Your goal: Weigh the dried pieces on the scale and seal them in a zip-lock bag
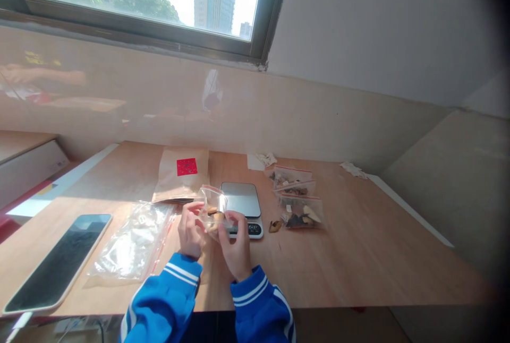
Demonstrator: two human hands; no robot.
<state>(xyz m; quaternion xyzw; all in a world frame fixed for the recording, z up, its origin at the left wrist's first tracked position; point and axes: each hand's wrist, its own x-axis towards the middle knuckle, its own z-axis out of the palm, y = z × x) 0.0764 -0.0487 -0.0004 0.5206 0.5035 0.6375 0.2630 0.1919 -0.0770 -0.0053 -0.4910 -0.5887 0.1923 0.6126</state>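
Between my two hands is a small clear zip bag (214, 206) with several tan and brown dried pieces inside. My left hand (191, 230) pinches the bag's left side. Fingers of my right hand (236, 247) close on its lower right side. Just behind and to the right of the bag sits a kitchen scale (241, 200) with a silver plate and a dark button panel, partly covered by my right hand. A single brown dried piece (274, 226) lies on the table right of the scale.
Filled zip bags (302, 211) lie right of the scale. A brown paper bag (181, 178) with a red label lies behind my left hand. Flat clear bags (129, 245) and a charging phone (59, 260) are at left. Crumpled tissue (266, 159) lies near the wall.
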